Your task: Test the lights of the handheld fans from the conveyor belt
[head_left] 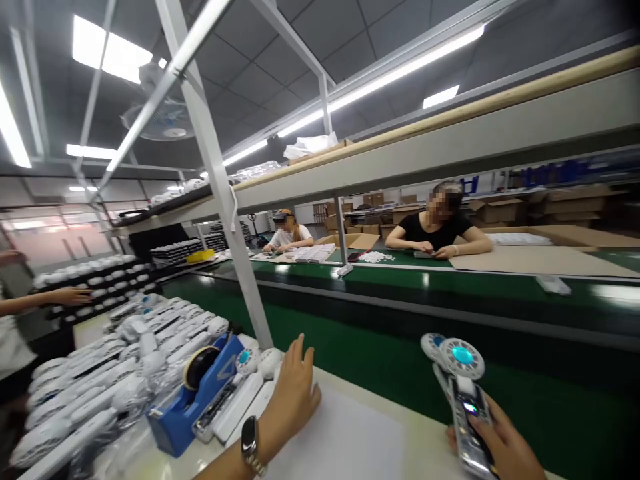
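My right hand (493,433) is wrapped round a white handheld fan (463,360) with a glowing blue centre and a lit display on its handle. A second round fan head (433,347) shows just behind it, and its handle is partly hidden. My left hand (295,380) has its fingers spread over the near worktop edge, beside several white fans (245,400) lying in a row. To the left of these fans stands a blue tape dispenser (193,400). A white sheet (350,433) lies on the worktop between my hands.
Many white fans (95,380) are piled at the left. A green conveyor belt (330,333) runs beyond the worktop, with a slanting metal post (235,253) at its near side. Two people sit across it near cardboard (540,260). Another person's hand (73,295) reaches in at far left.
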Motion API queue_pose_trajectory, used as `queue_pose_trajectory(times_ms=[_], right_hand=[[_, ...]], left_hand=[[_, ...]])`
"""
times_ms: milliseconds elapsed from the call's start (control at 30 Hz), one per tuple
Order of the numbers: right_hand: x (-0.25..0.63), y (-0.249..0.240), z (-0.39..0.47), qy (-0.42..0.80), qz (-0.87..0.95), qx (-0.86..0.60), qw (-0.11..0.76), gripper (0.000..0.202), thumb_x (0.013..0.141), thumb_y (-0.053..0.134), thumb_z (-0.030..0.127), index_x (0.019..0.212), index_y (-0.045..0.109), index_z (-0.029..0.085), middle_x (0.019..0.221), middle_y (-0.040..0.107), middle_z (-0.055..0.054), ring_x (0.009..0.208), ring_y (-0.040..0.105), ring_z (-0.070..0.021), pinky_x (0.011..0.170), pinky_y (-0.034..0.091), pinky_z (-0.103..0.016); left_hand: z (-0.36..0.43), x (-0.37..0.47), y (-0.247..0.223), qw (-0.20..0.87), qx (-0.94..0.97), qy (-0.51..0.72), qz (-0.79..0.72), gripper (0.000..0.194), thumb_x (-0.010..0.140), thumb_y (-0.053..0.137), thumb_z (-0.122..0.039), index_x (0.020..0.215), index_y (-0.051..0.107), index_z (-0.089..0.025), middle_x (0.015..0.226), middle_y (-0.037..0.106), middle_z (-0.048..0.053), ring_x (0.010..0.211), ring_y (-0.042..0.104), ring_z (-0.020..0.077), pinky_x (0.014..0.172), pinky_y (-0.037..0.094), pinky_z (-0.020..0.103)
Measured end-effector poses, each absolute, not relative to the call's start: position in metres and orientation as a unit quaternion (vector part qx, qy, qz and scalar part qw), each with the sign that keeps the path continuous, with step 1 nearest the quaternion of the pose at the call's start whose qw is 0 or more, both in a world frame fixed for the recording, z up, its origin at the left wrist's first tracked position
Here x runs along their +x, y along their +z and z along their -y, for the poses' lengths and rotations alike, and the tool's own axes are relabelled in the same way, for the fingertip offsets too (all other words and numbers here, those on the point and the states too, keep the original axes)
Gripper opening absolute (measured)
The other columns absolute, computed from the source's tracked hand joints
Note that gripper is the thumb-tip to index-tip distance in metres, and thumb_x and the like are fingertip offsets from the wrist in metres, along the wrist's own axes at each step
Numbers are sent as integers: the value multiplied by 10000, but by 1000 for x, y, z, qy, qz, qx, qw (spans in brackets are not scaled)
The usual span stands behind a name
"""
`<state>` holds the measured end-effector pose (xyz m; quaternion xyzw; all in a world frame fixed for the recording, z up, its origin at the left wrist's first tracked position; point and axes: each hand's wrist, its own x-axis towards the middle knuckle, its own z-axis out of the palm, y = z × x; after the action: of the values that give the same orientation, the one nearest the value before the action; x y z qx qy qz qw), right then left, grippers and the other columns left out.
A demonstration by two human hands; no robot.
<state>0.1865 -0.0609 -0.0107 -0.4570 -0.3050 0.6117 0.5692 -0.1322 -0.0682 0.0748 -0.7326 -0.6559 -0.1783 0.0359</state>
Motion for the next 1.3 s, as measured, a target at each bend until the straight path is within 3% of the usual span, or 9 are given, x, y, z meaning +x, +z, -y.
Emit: queue_pose_trajectory(times_ms=[67,167,267,400,533,700,900,1100,1300], right_hand=[[188,-3,62,588,304,-447,601,1066,568,725,474,1390,134,138,612,706,-22,648,672,-278,581,539,-336],[192,0,59,554,292,-451,636,979,603,701,444,1379,181,153,623,705,-16,607,670,-262,592,543,-347],[200,-2,54,531,286,-450,659,895,617,687,426,1354,249,169,702,710,-27,611,670,-261,597,544,-360],[210,-2,51,523,289,-445,667,826,632,678,418,1321,301,162,750,703,-36,663,670,-273,612,538,-363],[214,-1,50,527,301,-449,656,836,633,682,401,1321,279,152,740,688,-32,642,668,-264,579,541,-365],[211,-9,47,518,311,-455,654,774,619,674,438,1266,348,165,788,683,-49,548,647,-222,506,527,-340],[208,-11,47,514,307,-461,655,770,589,691,441,1247,370,201,917,657,-72,568,641,-217,504,528,-355],[211,-7,48,528,311,-479,629,732,601,685,433,1228,395,189,996,641,-103,509,621,-185,469,499,-315],[206,7,49,564,336,-486,577,632,688,623,423,1225,396,181,774,672,-50,520,625,-195,486,486,-305]], left_hand=[[52,-90,72,-72,-755,-222,613,512,771,458,-318,1238,406,-114,1379,302,179,1277,267,308,1029,247,407],[17,-24,59,-237,-725,-208,612,569,765,433,-524,1135,485,-96,1154,524,186,1042,514,316,885,393,399],[-19,35,42,-303,-707,-183,612,573,709,473,-589,913,572,-63,909,619,192,815,599,318,699,456,386],[-47,79,31,-345,-686,-195,610,337,617,656,-354,829,561,-109,904,618,154,867,590,293,692,431,330],[-49,73,32,-397,-656,-243,594,558,485,721,-170,977,462,-124,958,584,115,920,559,271,713,437,316],[-36,32,29,-547,-584,-296,521,418,624,606,-192,990,408,-156,799,574,20,717,598,163,609,476,261],[-27,-3,22,-683,-476,-348,431,213,677,590,-283,807,507,-136,784,603,68,689,597,153,660,485,271],[-33,-39,27,-732,-413,-392,375,311,709,577,-258,987,462,-179,933,628,84,673,607,125,641,482,254],[-32,-34,28,-709,-428,-410,383,289,725,569,-263,958,402,-225,955,631,51,627,623,132,621,502,292]])
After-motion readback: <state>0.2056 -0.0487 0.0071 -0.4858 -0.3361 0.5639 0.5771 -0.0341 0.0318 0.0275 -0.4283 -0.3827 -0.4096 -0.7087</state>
